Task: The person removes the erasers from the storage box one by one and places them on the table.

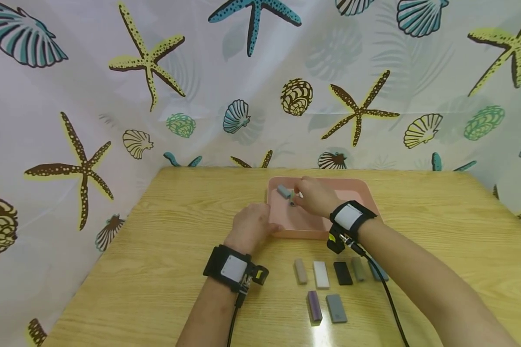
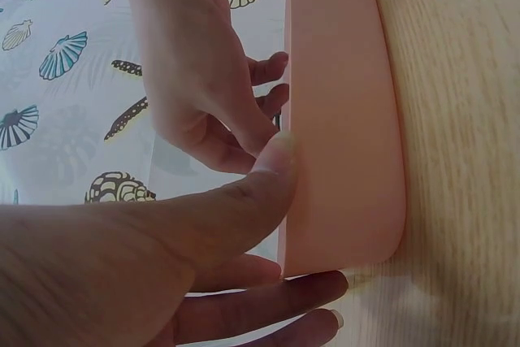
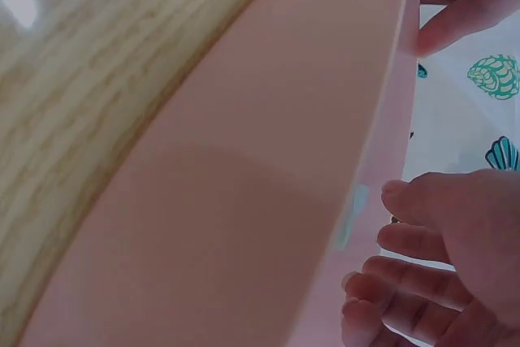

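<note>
My left hand (image 1: 253,224) holds the near left corner of a shallow pink tray (image 1: 299,234), its thumb (image 2: 272,172) over the rim and the other fingers outside the wall. Inside the tray, toward the back left, lies a small blue-grey block (image 1: 283,191). Beside it a pale green block (image 3: 351,217) shows past the rim in the right wrist view. My right hand (image 1: 316,196) hangs over the tray close by these pieces, its fingers loosely bent. A gap shows between thumb and forefinger in the right wrist view, with nothing held there.
In front of the tray, small blocks lie on the wooden table (image 1: 178,241): beige (image 1: 301,271), white (image 1: 321,275), black (image 1: 343,273), grey-green (image 1: 358,269), blue-grey (image 1: 378,271), purple (image 1: 314,306) and grey (image 1: 336,308). My right forearm and its cable pass over the right side. A shell-printed cloth (image 1: 269,67) hangs behind.
</note>
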Action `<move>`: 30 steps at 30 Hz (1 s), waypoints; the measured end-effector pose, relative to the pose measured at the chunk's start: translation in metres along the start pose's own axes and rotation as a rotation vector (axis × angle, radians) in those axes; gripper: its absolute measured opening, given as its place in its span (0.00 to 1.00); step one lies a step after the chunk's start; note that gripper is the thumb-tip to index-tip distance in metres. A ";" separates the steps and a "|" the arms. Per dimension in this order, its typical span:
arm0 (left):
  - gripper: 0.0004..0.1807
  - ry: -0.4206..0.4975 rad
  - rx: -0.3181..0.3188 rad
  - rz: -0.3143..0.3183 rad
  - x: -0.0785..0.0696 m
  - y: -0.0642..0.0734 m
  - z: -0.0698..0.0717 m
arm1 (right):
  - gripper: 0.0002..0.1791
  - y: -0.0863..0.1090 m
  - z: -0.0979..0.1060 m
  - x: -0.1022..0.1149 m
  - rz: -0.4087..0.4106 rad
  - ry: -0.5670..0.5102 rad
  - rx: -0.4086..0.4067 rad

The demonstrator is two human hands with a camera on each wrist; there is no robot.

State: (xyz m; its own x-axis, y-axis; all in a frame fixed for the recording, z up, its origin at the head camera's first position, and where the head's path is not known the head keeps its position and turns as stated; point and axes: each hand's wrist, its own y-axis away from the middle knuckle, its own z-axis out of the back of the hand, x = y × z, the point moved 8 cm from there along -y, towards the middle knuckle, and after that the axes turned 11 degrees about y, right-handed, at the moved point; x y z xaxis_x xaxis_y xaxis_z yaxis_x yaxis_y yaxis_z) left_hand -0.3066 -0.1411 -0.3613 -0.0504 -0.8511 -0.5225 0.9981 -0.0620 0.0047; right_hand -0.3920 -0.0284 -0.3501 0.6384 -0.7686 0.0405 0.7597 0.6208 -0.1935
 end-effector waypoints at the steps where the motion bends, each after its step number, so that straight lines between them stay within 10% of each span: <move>1: 0.19 0.002 0.000 0.000 0.000 0.000 0.000 | 0.10 -0.002 -0.002 -0.001 -0.011 -0.002 0.009; 30: 0.19 0.010 -0.018 -0.026 0.000 0.000 0.001 | 0.10 -0.003 -0.012 -0.009 0.037 -0.063 -0.070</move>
State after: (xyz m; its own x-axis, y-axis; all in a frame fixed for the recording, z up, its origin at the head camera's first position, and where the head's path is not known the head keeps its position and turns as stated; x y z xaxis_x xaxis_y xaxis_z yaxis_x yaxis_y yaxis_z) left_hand -0.3064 -0.1420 -0.3604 -0.0759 -0.8442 -0.5306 0.9969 -0.0742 -0.0246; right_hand -0.4012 -0.0248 -0.3620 0.6740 -0.7329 0.0931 0.7264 0.6345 -0.2641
